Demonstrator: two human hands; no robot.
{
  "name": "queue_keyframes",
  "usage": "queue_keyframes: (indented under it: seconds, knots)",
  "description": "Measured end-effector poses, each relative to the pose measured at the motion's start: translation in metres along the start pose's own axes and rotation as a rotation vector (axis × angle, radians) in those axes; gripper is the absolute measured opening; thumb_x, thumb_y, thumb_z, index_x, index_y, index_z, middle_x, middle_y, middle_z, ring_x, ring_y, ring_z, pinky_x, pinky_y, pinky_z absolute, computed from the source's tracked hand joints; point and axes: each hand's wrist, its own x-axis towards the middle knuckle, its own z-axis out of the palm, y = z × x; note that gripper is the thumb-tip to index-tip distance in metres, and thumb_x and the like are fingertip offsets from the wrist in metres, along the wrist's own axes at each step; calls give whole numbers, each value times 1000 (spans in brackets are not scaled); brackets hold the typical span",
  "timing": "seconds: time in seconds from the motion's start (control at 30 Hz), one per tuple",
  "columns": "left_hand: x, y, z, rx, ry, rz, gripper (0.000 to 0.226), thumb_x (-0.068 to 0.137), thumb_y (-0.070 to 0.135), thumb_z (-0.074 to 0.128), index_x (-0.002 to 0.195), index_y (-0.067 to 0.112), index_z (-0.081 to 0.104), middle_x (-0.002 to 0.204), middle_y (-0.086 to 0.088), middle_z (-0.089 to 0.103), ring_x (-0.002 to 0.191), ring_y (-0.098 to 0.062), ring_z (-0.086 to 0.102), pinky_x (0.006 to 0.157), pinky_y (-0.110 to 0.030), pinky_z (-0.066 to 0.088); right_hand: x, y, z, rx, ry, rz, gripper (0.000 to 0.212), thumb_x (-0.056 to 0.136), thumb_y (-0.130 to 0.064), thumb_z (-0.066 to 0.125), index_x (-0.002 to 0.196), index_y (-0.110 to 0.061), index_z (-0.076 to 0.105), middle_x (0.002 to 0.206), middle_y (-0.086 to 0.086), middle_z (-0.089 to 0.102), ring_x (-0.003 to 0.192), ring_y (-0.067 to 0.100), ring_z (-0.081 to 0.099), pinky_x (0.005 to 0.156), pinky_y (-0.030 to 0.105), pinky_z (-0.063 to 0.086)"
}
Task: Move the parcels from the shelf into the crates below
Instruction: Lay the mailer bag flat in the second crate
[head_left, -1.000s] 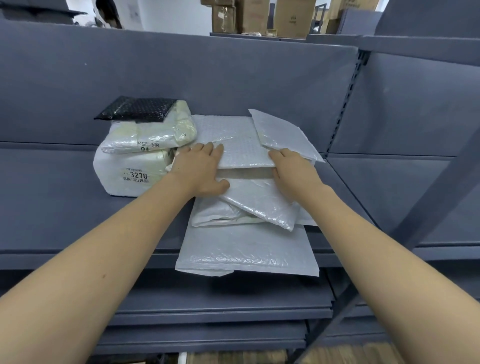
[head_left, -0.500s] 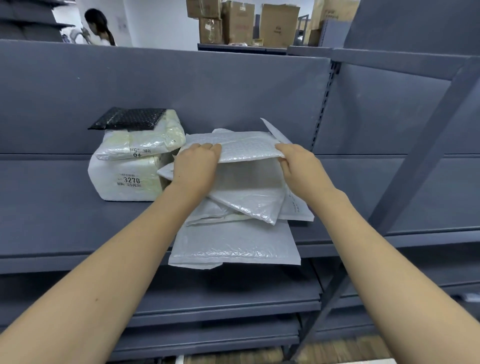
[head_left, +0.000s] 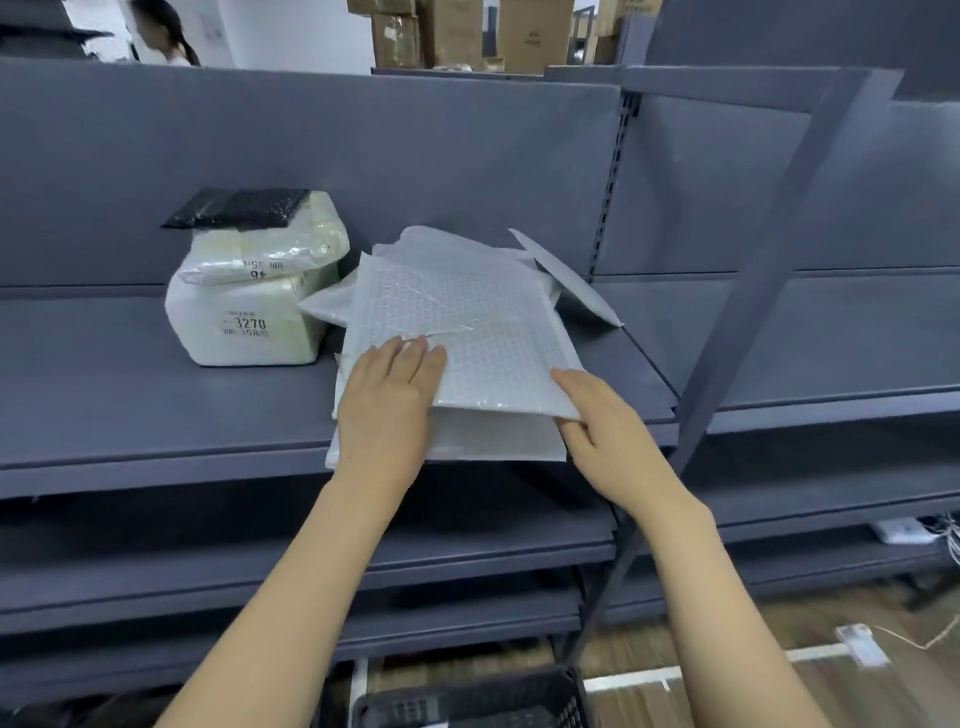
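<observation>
A pile of white bubble mailers lies on the grey shelf (head_left: 130, 395). The top bubble mailer (head_left: 467, 322) is tilted, its front edge raised over a lower mailer (head_left: 493, 441) that overhangs the shelf's front edge. My left hand (head_left: 387, 410) holds the top mailer's front left corner, fingers flat on top and thumb hidden beneath. My right hand (head_left: 608, 431) pinches its front right corner, thumb along the edge and fingers curled under. Another white mailer (head_left: 566, 280) leans behind on the right. A black crate (head_left: 467, 701) shows at the bottom.
Left of the pile stands a white block parcel marked 3270 (head_left: 244, 327) with a cream parcel (head_left: 270, 249) and a black bubble mailer (head_left: 239, 208) on top. A grey upright post (head_left: 753, 322) rises on the right. Lower shelves sit below. A person stands far back left.
Both hands have drawn the top mailer toward me, from the back of the pile to the shelf's front edge. The view has dropped, bringing the black crate into sight.
</observation>
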Motion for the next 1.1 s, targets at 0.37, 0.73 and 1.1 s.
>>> queue_keyframes:
  seconds: [0.37,0.73,1.1]
  knots:
    - [-113,8,-44,-125,39,-109,70,53,-21,49,115,6,67,118,-6,66,116,-29,48,97,-40,36,-52,-28,-5,56,-126,136,53,91,-49,52,139,-30,41,136,-13,45,116,-1,40,93,21,32]
    - [-139,1,-63,-143,139,-108,63,61,-12,37,113,7,67,116,-4,66,114,-30,50,93,-36,37,-64,-52,20,490,-53,231,53,87,-28,67,131,-43,40,111,-28,60,97,-11,59,78,10,47]
    - [-124,-8,-79,-90,-242,-18,83,69,63,62,135,15,45,147,-13,36,134,-31,30,107,-47,23,-64,-64,19,659,267,211,65,85,-7,67,139,-34,43,112,-2,68,105,10,64,95,43,51]
